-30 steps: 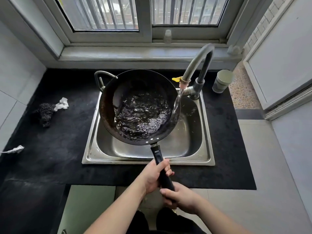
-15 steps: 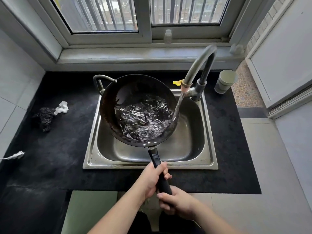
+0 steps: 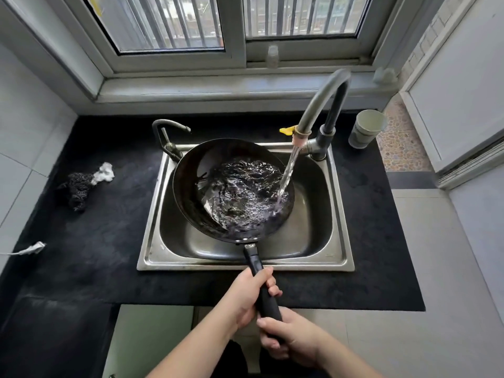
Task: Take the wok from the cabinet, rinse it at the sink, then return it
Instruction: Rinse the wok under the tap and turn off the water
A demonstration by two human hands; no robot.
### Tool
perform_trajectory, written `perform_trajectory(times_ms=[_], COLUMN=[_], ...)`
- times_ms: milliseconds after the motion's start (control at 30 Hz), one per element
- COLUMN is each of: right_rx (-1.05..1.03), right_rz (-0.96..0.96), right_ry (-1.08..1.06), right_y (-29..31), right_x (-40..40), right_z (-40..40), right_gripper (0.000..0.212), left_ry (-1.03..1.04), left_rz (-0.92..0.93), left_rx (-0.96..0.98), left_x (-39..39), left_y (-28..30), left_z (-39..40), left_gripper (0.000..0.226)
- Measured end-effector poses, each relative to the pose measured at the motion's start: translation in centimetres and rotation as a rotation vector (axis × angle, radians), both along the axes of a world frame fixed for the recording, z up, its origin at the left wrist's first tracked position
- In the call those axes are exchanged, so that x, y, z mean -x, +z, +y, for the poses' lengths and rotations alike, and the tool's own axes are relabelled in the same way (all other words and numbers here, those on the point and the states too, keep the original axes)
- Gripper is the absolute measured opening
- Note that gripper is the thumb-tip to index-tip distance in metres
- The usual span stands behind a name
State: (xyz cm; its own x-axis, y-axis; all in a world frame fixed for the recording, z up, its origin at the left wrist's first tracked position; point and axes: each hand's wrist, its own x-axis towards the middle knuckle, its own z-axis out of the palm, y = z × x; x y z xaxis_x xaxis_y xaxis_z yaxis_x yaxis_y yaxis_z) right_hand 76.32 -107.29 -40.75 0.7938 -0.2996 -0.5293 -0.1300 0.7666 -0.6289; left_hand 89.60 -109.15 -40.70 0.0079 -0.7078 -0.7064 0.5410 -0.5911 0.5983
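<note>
Window: we see it (image 3: 234,23) across the top of the frame, barred, with a small bottle (image 3: 272,56) on its sill.
Counter: we see the black counter (image 3: 90,241) spread over the middle of the frame.
Sink: we find the steel sink (image 3: 341,241) at the centre, set into the counter.
Wok: we hold the wok (image 3: 191,186) over the sink basin, centre frame, tilted, with churning water (image 3: 240,192) pooled in its lower right part.
Tap: we see the tall tap (image 3: 324,96) at upper right of the sink, its stream falling onto the right inner side of the wok; a smaller tap (image 3: 166,135) stands at the sink's upper left.
Handle: the wok's long black handle (image 3: 256,266) runs from the bowl's near rim down toward the bottom centre of the frame, along its long axis.
Key relation: the bowl lies straight ahead of both hands, up the frame; we judge any tipping out of the water turns on rolling this handle.
Left hand: our left hand (image 3: 245,298) wraps the handle higher up, nearer the bowl, fingers curled round it.
Right hand: our right hand (image 3: 289,339) grips the handle's end just below, touching the left.
Cup: a pale cup (image 3: 366,128) stands at the counter's upper right.
Scrubber: a dark scrubber (image 3: 77,186) with a white rag (image 3: 105,173) lies at left.
</note>
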Motion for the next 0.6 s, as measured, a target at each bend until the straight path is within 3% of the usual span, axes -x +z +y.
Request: perform_trajectory(times_ms=[233, 600], right_rx=[0.157, 0.357], right_rz=[0.059, 0.205], right_ry=[0.034, 0.098], right_y=[0.4, -1.3], right_x=[1.3, -0.2], right_z=[0.3, -0.2], right_gripper=[0.023, 0.023], left_ry=[-0.014, 0.048], left_rz=[0.137, 0.125], left_rx=[0.003, -0.054], left_x=[0.8, 0.0], left_y=[-0.6, -0.9], left_z=[0.7, -0.4], left_gripper=[0.025, 0.033])
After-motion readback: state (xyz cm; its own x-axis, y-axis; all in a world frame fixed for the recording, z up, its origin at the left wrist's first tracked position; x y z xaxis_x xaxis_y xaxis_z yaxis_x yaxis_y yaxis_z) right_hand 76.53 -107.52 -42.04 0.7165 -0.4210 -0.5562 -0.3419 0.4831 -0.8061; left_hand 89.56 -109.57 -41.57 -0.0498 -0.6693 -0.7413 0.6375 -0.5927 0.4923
